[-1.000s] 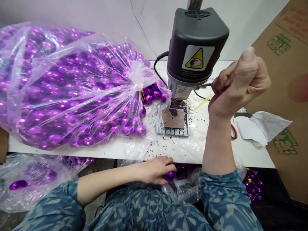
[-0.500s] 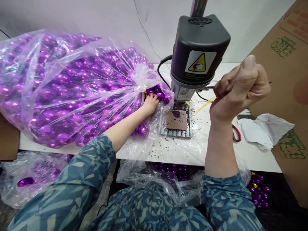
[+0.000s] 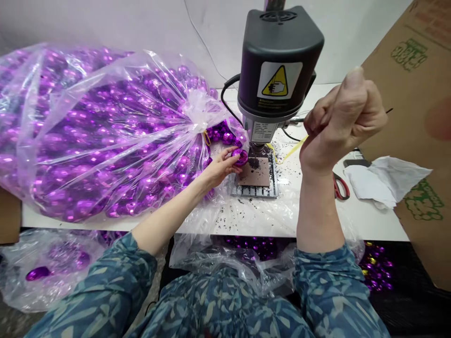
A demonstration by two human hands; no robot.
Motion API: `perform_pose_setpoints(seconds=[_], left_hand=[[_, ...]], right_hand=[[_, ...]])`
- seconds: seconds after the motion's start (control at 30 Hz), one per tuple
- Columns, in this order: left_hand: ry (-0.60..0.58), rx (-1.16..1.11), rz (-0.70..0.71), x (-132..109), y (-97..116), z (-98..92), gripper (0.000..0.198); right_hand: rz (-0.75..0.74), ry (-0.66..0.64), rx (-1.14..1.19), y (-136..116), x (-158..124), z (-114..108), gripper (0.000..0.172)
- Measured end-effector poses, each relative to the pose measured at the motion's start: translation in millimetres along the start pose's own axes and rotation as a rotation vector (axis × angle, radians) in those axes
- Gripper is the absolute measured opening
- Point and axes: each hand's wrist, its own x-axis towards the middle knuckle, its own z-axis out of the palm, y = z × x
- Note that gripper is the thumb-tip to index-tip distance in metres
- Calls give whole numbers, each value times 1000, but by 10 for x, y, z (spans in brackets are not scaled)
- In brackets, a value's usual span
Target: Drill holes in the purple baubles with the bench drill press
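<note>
My left hand (image 3: 221, 168) has its thumb and fingers closed on a shiny purple faceted ball (image 3: 241, 157). It is at the mouth of a big clear plastic bag (image 3: 105, 136) full of similar balls, beside the brown board (image 3: 255, 174) on the metal base plate (image 3: 257, 191). A black bench press machine (image 3: 282, 51) with a yellow hand-warning label stands over the board. Raised at the right, my right hand (image 3: 347, 119) is a fist around the machine's lever, whose rod (image 3: 295, 121) shows at the left of the fist; the grip itself is mostly hidden.
Dark scraps lie over the white table (image 3: 253, 220). Red-handled scissors (image 3: 341, 188) and crumpled white paper (image 3: 382, 180) are at the right, near a cardboard box (image 3: 416, 131). Loose plastic sheeting (image 3: 243, 267) hangs over the front edge, with more purple pieces (image 3: 380, 272) below.
My left hand has come out of the bag's mouth toward the board with a purple ball in its fingers. My right fist stays on the lever. The view has shifted slightly.
</note>
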Motion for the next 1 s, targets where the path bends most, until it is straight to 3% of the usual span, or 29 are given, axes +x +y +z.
perform_pose_setpoints(seconds=[0.1,0.37,0.63,0.83,1.0], left_hand=[[5,-25,8,27,-127,59,49],[15,156,106,158,-350,100,53],[14,382,231,150,-376,162,52],[90,393,179,71,-336,164,49],[110,405,204,56,-352,170,47]], right_hand=[[2,-7,-61,-15,-9,-8,55],[25,-32,-174,-57,-26,-12,59],[10,-3,-239,-70,-35,34,61],[25,-2,-148,-106,-40,39,61],[58,-25,-251,-71,-26,25,61]])
